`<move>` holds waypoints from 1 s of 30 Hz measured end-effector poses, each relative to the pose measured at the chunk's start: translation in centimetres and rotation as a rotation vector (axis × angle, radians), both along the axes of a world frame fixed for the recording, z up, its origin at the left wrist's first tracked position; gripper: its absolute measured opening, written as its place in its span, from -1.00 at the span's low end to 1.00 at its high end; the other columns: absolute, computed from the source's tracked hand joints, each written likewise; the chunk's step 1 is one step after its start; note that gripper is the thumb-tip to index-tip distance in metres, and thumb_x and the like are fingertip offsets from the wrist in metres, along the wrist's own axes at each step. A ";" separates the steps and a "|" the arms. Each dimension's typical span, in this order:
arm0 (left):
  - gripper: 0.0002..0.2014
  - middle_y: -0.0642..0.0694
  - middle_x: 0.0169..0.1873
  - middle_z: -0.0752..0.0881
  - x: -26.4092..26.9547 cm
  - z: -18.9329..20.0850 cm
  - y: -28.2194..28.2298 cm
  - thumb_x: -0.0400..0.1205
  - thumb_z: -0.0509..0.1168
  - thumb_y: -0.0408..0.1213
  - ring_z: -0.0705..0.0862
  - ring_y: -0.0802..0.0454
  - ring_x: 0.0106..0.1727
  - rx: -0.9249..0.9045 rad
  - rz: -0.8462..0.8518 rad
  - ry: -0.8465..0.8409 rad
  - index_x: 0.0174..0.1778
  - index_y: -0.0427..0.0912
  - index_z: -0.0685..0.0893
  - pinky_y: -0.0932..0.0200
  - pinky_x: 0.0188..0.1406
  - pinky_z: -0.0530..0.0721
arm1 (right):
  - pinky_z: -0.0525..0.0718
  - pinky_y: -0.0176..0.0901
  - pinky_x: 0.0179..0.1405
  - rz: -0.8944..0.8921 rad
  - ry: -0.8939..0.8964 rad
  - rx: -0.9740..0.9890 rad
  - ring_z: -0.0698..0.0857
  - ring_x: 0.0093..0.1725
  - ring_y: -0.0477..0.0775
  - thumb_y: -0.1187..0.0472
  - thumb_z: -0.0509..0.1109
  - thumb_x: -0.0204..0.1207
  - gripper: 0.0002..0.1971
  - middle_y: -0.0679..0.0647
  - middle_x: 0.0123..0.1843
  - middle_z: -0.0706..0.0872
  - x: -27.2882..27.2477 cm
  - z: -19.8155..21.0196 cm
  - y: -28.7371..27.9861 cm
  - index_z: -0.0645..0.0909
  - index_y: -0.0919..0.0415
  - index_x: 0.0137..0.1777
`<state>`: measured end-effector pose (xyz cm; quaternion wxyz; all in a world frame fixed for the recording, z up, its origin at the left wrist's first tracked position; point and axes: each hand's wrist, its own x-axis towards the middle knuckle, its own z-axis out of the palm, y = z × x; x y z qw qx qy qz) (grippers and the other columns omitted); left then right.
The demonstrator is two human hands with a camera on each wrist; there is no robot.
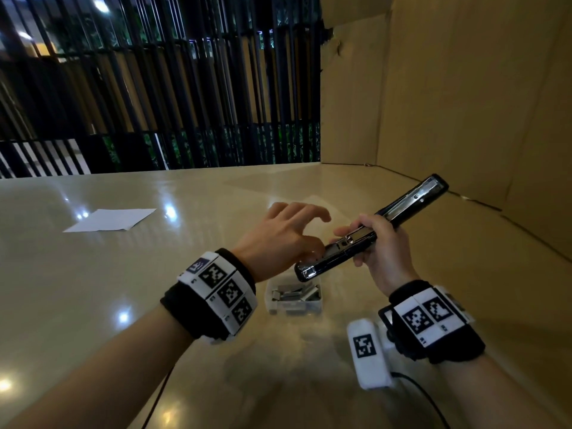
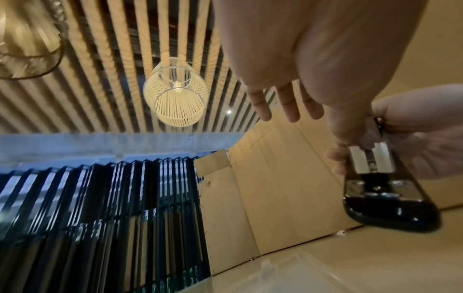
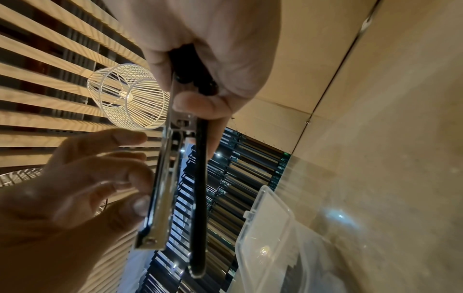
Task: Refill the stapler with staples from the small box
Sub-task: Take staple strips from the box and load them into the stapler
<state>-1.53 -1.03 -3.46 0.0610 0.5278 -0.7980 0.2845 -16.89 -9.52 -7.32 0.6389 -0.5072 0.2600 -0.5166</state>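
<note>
My right hand (image 1: 382, 243) grips a black stapler (image 1: 337, 253) around its hinge and holds it above the table. The stapler is swung open, its top cover (image 1: 414, 199) pointing up to the far right. The metal magazine (image 3: 162, 188) faces my left hand (image 1: 294, 230). The left thumb (image 3: 139, 206) touches the magazine's side while the other left fingers (image 2: 290, 111) stay loosely spread, holding nothing. A small clear plastic box (image 1: 294, 300) with several staple strips sits open on the table just below the stapler, its lid (image 3: 268, 224) raised.
A white sheet of paper (image 1: 111, 219) lies on the glossy beige table (image 1: 93, 289) at the left. Cardboard walls (image 1: 464, 103) close off the right side and back right corner. Black slatted railing (image 1: 154, 88) runs behind. A white tagged device (image 1: 368, 351) with a cable lies near my right wrist.
</note>
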 end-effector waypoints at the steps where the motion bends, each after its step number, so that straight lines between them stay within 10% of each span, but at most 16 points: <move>1: -0.85 -0.10 0.11 0.71 -0.1 0.1 -0.1 0.29 0.42 -0.15 0.70 -0.14 0.10 0.012 -0.009 -0.032 -0.26 0.15 0.75 -0.04 0.00 0.66 | 0.42 -0.27 -0.70 0.001 0.002 0.002 0.74 -0.25 0.33 0.26 0.24 0.56 -0.77 0.27 -0.31 0.79 0.0 0.0 0.0 0.56 0.27 -0.32; 30: -0.90 -0.01 0.23 0.69 -0.2 -0.2 -1.9 0.27 0.55 -0.17 0.66 0.07 0.11 0.126 -0.197 -0.252 -0.42 0.08 0.75 0.18 -0.04 0.68 | 0.38 -0.27 -0.71 -0.094 0.050 0.076 0.57 -0.48 0.17 0.28 0.29 0.51 -0.74 0.14 -0.48 0.67 -0.2 -0.4 -0.6 0.59 0.28 -0.42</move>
